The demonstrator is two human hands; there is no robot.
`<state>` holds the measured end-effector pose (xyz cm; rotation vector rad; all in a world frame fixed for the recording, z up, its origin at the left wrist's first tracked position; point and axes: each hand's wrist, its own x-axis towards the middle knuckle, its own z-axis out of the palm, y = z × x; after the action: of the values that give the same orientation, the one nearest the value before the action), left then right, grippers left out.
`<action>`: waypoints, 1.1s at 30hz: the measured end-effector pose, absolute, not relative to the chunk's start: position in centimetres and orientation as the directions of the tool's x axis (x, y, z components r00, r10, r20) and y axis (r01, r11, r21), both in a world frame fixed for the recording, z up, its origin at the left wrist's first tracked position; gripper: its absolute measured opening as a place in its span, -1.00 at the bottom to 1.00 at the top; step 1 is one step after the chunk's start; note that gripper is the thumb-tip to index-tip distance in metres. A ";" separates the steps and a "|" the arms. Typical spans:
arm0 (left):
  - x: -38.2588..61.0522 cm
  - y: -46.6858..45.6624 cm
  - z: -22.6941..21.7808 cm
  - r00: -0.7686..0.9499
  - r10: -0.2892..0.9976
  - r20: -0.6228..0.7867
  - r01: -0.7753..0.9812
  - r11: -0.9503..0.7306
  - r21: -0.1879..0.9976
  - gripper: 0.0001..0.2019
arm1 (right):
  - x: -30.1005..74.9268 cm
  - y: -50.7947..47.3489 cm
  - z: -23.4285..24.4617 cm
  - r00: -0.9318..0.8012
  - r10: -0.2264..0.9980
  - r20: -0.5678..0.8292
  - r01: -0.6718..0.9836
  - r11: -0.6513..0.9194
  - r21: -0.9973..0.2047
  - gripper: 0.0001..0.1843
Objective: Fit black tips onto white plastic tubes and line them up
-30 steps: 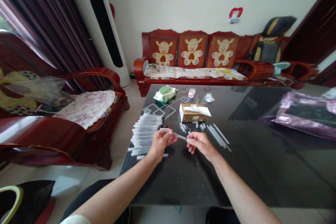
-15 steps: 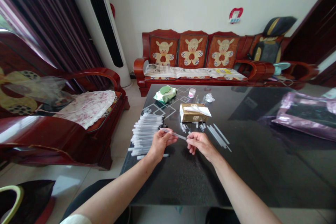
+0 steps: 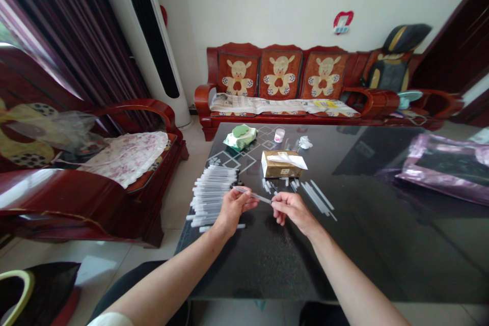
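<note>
Between my two hands is a slim translucent pen barrel (image 3: pixel 262 198), held above the dark table. My left hand (image 3: pixel 234 207) pinches its left end, and my right hand (image 3: pixel 289 207) grips its right end between thumb and fingers. The fingers hide both ends. Left of my left hand lies a pile of frosted white pens (image 3: pixel 212 196), side by side, with dark tips on the right. Several loose thin tubes (image 3: pixel 317 198) rest to the right of my right hand. Small pen caps and short parts (image 3: pixel 267 185) lie just beyond my hands.
A gold tissue box (image 3: pixel 282 168) stands behind the small parts. Farther back are a green wipes pack (image 3: pixel 240 137), a small white cup (image 3: pixel 279 135) and crumpled tissue (image 3: pixel 305 142). A purple plastic bag (image 3: pixel 424 175) lies at the right of the glossy black table (image 3: pixel 367 260).
</note>
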<state>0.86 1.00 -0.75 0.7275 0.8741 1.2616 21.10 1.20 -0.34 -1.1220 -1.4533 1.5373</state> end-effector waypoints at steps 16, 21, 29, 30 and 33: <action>0.6 1.1 -0.3 0.069 0.983 -0.169 -0.484 0.181 0.856 -0.66 | 20.9 1.2 -0.5 -0.349 0.929 -0.125 0.075 -0.105 -0.992 -0.57; 0.5 1.3 -0.4 0.057 0.980 -0.190 -0.510 0.192 0.838 -0.66 | 20.9 1.2 -0.5 -0.328 0.938 -0.113 0.063 -0.097 -0.993 -0.59; 0.7 0.9 -0.2 0.083 0.978 -0.191 -0.498 0.207 0.842 -0.67 | 20.6 1.1 -1.1 -0.347 0.931 -0.118 0.087 -0.093 -0.992 -0.60; 0.7 0.9 -0.1 0.083 0.978 -0.191 -0.496 0.206 0.844 -0.68 | 20.6 1.0 -1.2 -0.353 0.927 -0.124 0.088 -0.099 -0.991 -0.58; 0.6 1.0 -0.1 0.081 0.979 -0.187 -0.487 0.203 0.850 -0.67 | 20.6 1.1 -1.1 -0.361 0.923 -0.132 0.090 -0.106 -0.990 -0.57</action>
<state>0.62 1.03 -0.10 0.7006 0.8948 1.2407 20.63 1.08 -1.15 -1.1514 -1.4766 1.5451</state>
